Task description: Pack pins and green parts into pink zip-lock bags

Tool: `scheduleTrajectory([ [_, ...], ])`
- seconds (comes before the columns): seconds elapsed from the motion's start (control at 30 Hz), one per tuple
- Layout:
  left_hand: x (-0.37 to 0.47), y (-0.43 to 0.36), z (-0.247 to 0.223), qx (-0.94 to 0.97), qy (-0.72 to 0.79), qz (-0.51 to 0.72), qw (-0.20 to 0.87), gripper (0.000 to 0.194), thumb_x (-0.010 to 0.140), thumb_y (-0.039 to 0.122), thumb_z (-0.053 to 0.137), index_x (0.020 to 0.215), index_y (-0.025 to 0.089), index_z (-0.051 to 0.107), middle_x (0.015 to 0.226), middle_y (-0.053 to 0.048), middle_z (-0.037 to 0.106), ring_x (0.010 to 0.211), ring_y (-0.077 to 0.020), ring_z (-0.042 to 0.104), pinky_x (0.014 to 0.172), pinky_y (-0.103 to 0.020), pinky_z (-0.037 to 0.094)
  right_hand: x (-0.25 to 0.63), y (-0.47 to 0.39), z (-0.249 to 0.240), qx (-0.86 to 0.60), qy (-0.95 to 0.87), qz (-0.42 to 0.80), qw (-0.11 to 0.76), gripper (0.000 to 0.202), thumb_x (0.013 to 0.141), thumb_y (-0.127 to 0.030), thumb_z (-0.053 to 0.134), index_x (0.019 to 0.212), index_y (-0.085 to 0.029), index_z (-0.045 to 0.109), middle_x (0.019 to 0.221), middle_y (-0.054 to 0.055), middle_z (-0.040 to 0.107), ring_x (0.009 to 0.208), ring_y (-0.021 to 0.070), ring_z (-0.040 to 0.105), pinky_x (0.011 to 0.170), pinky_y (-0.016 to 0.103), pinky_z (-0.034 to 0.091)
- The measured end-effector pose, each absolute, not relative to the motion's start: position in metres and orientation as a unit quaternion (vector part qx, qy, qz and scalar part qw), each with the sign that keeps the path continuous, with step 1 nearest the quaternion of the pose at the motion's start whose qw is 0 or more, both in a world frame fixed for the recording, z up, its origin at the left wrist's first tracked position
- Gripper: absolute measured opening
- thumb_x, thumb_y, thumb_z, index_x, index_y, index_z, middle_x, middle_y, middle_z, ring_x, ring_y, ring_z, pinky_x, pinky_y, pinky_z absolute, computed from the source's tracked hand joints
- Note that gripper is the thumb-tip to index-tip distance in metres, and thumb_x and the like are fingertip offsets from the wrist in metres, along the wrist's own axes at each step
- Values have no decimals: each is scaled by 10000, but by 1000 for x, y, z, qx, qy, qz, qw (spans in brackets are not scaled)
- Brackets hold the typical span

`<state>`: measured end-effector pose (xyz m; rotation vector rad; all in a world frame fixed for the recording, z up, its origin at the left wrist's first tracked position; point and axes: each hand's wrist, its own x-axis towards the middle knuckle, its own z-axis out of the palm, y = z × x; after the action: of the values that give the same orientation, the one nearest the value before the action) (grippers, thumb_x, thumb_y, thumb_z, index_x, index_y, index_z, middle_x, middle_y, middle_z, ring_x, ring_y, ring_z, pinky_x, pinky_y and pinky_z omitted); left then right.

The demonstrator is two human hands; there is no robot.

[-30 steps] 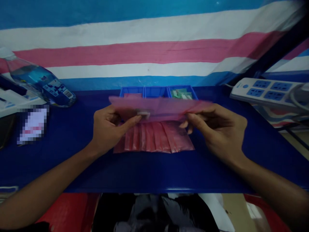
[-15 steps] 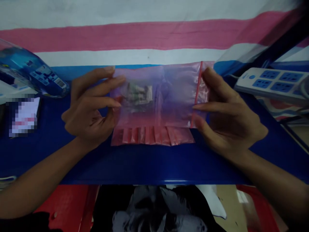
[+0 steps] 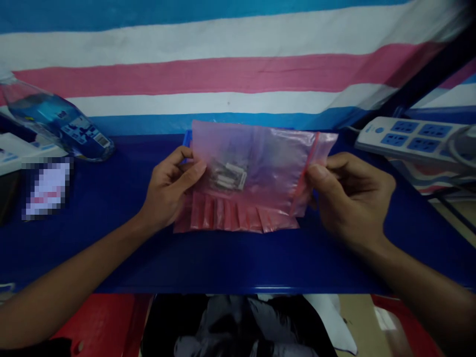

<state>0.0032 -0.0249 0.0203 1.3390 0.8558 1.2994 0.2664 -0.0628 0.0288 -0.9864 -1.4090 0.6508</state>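
Observation:
A translucent pink zip bag (image 3: 275, 163) is stretched between my two hands above the table. Several small pale and dark parts (image 3: 228, 176) show through its left half, too blurred to name. My left hand (image 3: 169, 188) pinches the bag's left edge, thumb on top. At the other end, my right hand (image 3: 347, 198) grips the bag beside its red zip strip, thumb in front. Below and partly behind it, a row of overlapping pink bags (image 3: 232, 218) lies on the blue table. Part of a blue tray (image 3: 188, 139) peeks out behind the held bag.
On the left lie a bottle of blue liquid (image 3: 80, 126) and a flat thing with a blurred-out surface (image 3: 48, 188). A white power strip (image 3: 412, 136) sits at the right. Striped cloth (image 3: 223, 74) hangs behind the blue table (image 3: 238, 263).
Both hands have come lower with the bag, and it now tilts down to the right. My left fingers have changed their hold. The parts inside have shifted. The camera view has tilted up slightly.

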Motion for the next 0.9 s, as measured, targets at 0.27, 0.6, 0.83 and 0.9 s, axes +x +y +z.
scheduleTrajectory([
  [0.27,8,-34,13,526,323,460,638,593,723,294,846,1237,239,555,973,-36,747,803,-190,738,725,-278,611,269,-61,30,-316,-776,366,406,264,980,-326,520,1111,-284,745,1098,84,631,1051,226,580,925,419,494],
  [0.6,3,-24,26,556,375,451,589,674,767,279,811,1358,215,495,1107,-95,722,951,-205,724,845,-295,611,266,-59,27,-322,-819,331,342,357,961,-253,568,1311,-309,605,1308,42,638,1286,230,517,1058,466,438],
  [0.83,4,-29,23,676,385,375,504,410,841,325,721,1223,228,608,1178,-85,691,1058,-215,684,913,-315,573,263,-54,18,-382,-830,228,336,302,957,-213,537,1217,-290,670,1195,97,569,984,204,608,812,387,534],
  [0.9,6,-33,17,715,385,343,472,313,869,331,680,1166,232,658,1168,-71,692,1044,-209,678,936,-331,557,264,-54,16,-392,-832,213,329,308,953,-212,538,1222,-288,667,1188,104,542,920,196,604,748,369,536],
])
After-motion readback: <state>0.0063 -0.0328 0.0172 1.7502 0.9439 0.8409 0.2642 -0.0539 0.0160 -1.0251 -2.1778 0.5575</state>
